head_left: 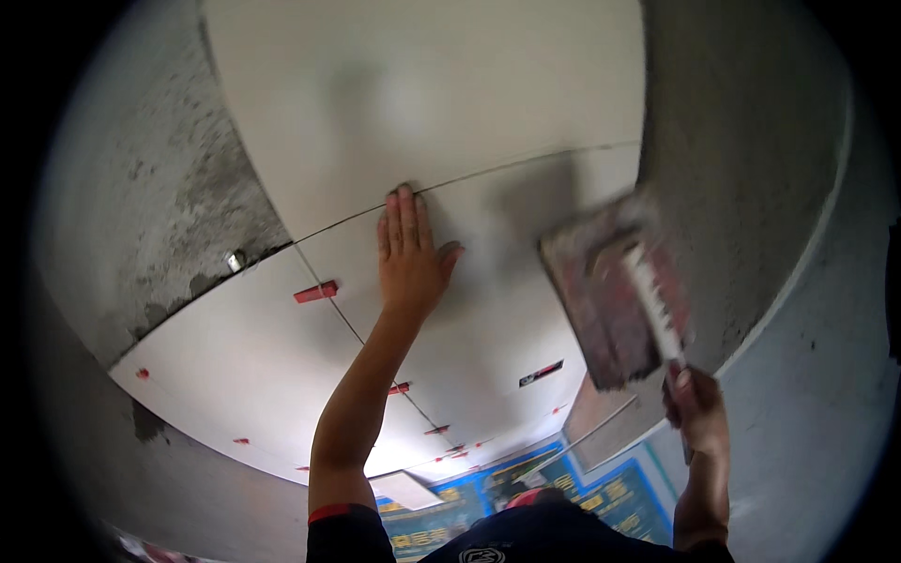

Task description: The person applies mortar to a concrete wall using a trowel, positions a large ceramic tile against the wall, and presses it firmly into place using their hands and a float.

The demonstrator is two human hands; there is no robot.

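Lying flat with its grip released, the left hand (pixel 410 263) rests on a large pale tile (pixel 497 310), fingertips at the upper joint (pixel 497 170). The right hand (pixel 701 413) has its grip closed around the handle of a blurred, reddish flat tool (pixel 601 319), which overlaps the tile's right edge in view; whether they touch cannot be told. A red wedge (pixel 316 292) sits in the left joint.

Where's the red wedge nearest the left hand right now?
In the head view, the red wedge sits left of the left hand, across the joint between two white tiles.
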